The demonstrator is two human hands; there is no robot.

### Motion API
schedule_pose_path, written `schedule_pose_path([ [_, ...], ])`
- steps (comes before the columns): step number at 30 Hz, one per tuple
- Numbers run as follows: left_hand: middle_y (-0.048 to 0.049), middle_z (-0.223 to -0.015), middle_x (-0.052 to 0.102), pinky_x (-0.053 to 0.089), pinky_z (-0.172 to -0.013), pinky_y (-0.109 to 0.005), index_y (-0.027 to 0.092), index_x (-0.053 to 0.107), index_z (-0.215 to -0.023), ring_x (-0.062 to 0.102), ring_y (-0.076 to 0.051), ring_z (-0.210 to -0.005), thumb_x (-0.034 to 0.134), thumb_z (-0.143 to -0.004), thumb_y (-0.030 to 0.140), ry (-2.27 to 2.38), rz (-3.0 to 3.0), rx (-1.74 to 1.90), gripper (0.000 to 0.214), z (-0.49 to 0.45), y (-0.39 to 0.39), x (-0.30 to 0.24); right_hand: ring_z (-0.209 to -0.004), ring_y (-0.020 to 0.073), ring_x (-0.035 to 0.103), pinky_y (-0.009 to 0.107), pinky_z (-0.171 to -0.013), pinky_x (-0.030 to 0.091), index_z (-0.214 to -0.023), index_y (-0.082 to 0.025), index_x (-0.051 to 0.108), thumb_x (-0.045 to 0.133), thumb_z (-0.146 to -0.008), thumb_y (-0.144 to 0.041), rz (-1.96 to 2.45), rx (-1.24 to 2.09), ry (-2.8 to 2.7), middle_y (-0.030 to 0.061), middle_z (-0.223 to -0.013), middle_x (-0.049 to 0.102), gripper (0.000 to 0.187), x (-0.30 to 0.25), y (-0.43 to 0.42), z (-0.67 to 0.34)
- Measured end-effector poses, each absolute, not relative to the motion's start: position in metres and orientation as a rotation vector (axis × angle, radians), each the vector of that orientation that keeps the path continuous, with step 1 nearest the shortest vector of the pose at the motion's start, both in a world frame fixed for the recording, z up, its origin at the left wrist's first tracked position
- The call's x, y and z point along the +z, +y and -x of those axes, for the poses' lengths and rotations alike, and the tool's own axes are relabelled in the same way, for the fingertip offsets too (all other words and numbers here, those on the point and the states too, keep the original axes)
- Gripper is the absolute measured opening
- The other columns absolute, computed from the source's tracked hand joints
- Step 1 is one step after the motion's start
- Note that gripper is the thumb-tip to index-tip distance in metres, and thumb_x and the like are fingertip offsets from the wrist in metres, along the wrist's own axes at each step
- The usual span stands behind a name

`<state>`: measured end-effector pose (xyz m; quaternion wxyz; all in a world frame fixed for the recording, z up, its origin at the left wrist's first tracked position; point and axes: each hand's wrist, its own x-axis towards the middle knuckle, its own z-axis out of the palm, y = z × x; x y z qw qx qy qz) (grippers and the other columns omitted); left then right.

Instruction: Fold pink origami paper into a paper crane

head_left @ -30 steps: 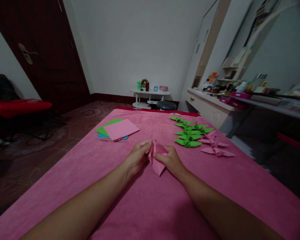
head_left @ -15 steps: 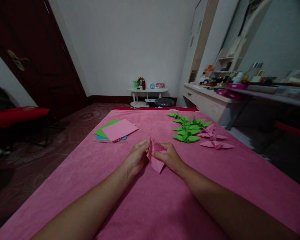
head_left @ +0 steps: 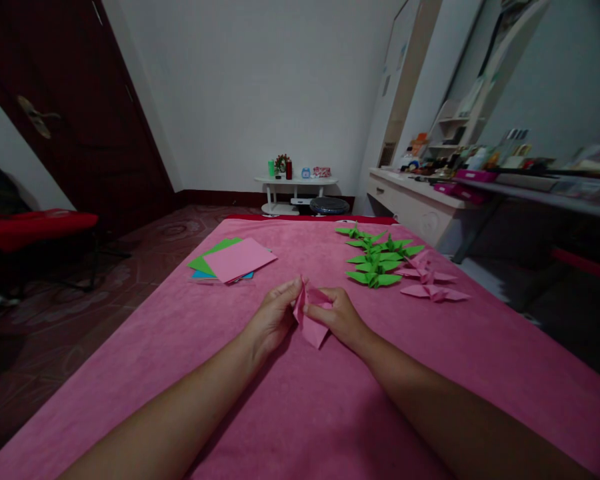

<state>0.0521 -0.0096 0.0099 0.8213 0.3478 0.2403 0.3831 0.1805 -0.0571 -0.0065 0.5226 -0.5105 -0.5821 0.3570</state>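
Note:
A partly folded pink paper piece (head_left: 310, 321) is held between both my hands above the pink cloth (head_left: 290, 413). My left hand (head_left: 274, 317) pinches its left edge with fingertips pressed together. On the right side, my right hand (head_left: 336, 315) grips it with curled fingers. Several folded green paper cranes (head_left: 376, 257) lie to the far right, with pink folded cranes (head_left: 430, 283) beside them. A stack of flat sheets, pink on top of green and blue (head_left: 233, 259), lies to the far left.
A dark door (head_left: 75, 120) and a red-cushioned seat (head_left: 30, 227) stand at left. Against the back wall is a small white table (head_left: 296, 187) with bottles. A cluttered desk (head_left: 460, 190) runs along the right.
My hands and the pink paper have stayed almost in place; the fingers shifted slightly on the fold. The camera view moved a little.

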Motion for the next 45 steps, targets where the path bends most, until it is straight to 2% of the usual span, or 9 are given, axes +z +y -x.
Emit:
schedule_pose_path([
  [7, -0.0009, -0.064, 0.065, 0.044, -0.055, -0.023, 0.014, 0.067, -0.076, 0.057, -0.011, -0.054, 0.079, -0.059, 0.037, 0.504, -0.75, 0.819, 0.031, -0.0516, -0.0099, 0.0112, -0.054, 0.0095, 0.041, 0.02, -0.052, 0.033, -0.07, -0.013, 0.063, 0.06, -0.072, -0.028, 1.222, 0.861, -1.393, -0.0028, -0.06, 0.049, 0.016, -0.0036, -0.0586, -0.1786],
  [15, -0.0012, -0.062, 0.065, 0.043, -0.054, -0.022, 0.013, 0.068, -0.075, 0.056, -0.011, -0.052, 0.083, -0.051, 0.035, 0.542, -0.739, 0.857, 0.036, -0.0516, -0.0103, 0.0116, -0.055, 0.0106, 0.043, 0.021, -0.053, 0.036, -0.07, -0.013, 0.064, 0.062, -0.071, -0.032, 1.24, 0.864, -1.378, -0.002, -0.061, 0.052, 0.019, -0.0048, -0.0581, -0.1782],
  [27, -0.0009, -0.06, 0.064, 0.042, -0.053, -0.021, 0.013, 0.068, -0.074, 0.056, -0.01, -0.051, 0.083, -0.052, 0.031, 0.562, -0.71, 0.879, 0.032, -0.0517, -0.0109, 0.0141, -0.061, 0.0141, 0.049, 0.024, -0.058, 0.039, -0.075, -0.013, 0.067, 0.062, -0.07, -0.033, 1.236, 0.888, -1.375, 0.0007, -0.068, 0.058, 0.021, -0.0021, -0.059, -0.177],
  [33, -0.0012, -0.065, 0.066, 0.044, -0.054, -0.022, 0.014, 0.067, -0.076, 0.058, -0.011, -0.055, 0.081, -0.055, 0.03, 0.531, -0.681, 0.863, 0.03, -0.0504, -0.007, 0.0108, -0.059, 0.0131, 0.047, 0.023, -0.056, 0.038, -0.073, -0.013, 0.065, 0.063, -0.07, -0.035, 1.243, 0.93, -1.36, 0.0002, -0.066, 0.055, 0.022, -0.0024, -0.0588, -0.1758],
  [39, 0.0009, -0.059, 0.062, 0.042, -0.053, -0.022, 0.014, 0.062, -0.069, 0.056, -0.01, -0.051, 0.077, -0.06, 0.031, 0.533, -0.679, 0.841, 0.024, -0.0507, -0.0067, 0.0149, -0.058, 0.0109, 0.043, 0.022, -0.056, 0.035, -0.071, -0.013, 0.063, 0.062, -0.071, -0.03, 1.219, 0.907, -1.398, -0.0017, -0.063, 0.049, 0.018, -0.003, -0.0578, -0.1765],
  [45, 0.0038, -0.053, 0.056, 0.037, -0.048, -0.019, 0.012, 0.059, -0.063, 0.049, -0.006, -0.045, 0.078, -0.056, 0.022, 0.523, -0.723, 1.031, 0.023, -0.0549, -0.0061, 0.0093, -0.057, 0.0106, 0.04, 0.022, -0.055, 0.034, -0.064, -0.014, 0.06, 0.059, -0.071, -0.027, 1.243, 0.87, -1.449, -0.0025, -0.06, 0.045, 0.015, 0.0012, -0.0605, -0.1722],
])
